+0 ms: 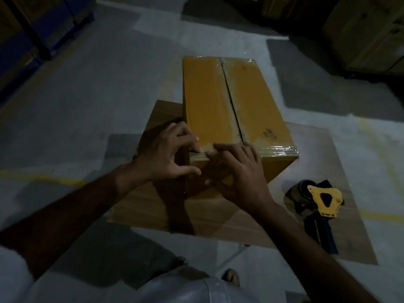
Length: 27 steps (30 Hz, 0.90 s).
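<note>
**A:** Near side first. What are the hands on?

**B:** Both are at the near-left corner of the box [218, 101], which stands on a small wooden table [153, 206]. The left hand [168, 154] comes in from 8 o'clock, fingers curled. Its fingertips pinch the end of the tape strip [277, 149] where it wraps round the corner, thumb spread out below. The right hand [240, 180] comes in from 5 o'clock. Its fingers lie close together over the top edge and press the strip down, with the thumb on the front face.

**A:** So where is the strip relative to the fingers?

**B:** Under them at the corner. From there it runs bare and glossy toward 3 o'clock along the near top edge.

**A:** How will it handle?

**B:** My guess is that the tape is thin, sticky and quick to wrinkle. Smooth it with flat pads, working outward from the corner. The carton looks stiff at the edges and softer mid-panel. I can't judge its weight. To shift it, I'd hold the bottom corners, not the flaps.

**A:** Farther out?

**B:** A tape dispenser [317, 202] lies on the table at 4 o'clock of the box, apart from both hands. The centre seam [231, 101] runs toward 12 o'clock, with glossy tape at its far end.
</note>
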{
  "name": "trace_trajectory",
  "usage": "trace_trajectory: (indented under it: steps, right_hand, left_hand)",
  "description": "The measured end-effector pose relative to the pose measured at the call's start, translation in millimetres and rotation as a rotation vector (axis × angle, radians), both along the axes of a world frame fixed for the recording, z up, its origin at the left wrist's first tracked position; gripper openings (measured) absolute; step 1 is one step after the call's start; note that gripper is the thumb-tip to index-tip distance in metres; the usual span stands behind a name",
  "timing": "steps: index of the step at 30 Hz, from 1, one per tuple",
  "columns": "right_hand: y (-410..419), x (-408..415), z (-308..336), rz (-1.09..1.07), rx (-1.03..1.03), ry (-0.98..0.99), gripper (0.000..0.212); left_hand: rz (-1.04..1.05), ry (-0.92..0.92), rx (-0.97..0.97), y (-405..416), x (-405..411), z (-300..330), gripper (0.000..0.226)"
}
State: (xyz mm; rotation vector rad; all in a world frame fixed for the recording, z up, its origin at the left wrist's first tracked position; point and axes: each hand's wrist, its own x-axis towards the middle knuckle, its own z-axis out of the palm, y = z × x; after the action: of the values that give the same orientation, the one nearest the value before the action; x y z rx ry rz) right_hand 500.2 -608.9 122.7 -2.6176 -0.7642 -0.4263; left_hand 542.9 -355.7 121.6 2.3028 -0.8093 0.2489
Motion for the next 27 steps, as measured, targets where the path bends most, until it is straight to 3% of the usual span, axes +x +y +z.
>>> trace_trajectory:
  steps: [6, 11, 14, 16, 18, 21, 27]
  right_hand:
    - [-35, 13, 1, -0.181, 0.09, -0.078, 0.051]
    - [-35, 2, -3, -0.144, 0.078, 0.006, 0.064]
    - [-65, 2, 6, -0.156, 0.186, 0.02, 0.057]
    - [-85, 6, 9, -0.295, 0.235, 0.005, 0.048]
    - [-94, 11, 9, -0.396, 0.256, 0.071, 0.053]
    - [-95, 12, 3, -0.414, 0.385, 0.176, 0.058]
    - [-87, -4, -5, -0.385, 0.386, 0.19, 0.055]
  left_hand:
    - [0.25, -0.031, -0.041, -38, -21, 2, 0.045]
    - [0.355, -0.05, 0.199, -45, -31, 9, 0.065]
    - [0.302, -0.055, 0.19, -66, -27, 19, 0.064]
    - [0.241, -0.027, 0.127, -92, -23, 25, 0.055]
    - [0.257, -0.049, 0.138, -114, -17, 26, 0.048]
    - [0.296, -0.088, 0.211, -124, -10, 22, 0.051]
    - [0.256, -0.031, 0.338, -98, -8, 27, 0.065]
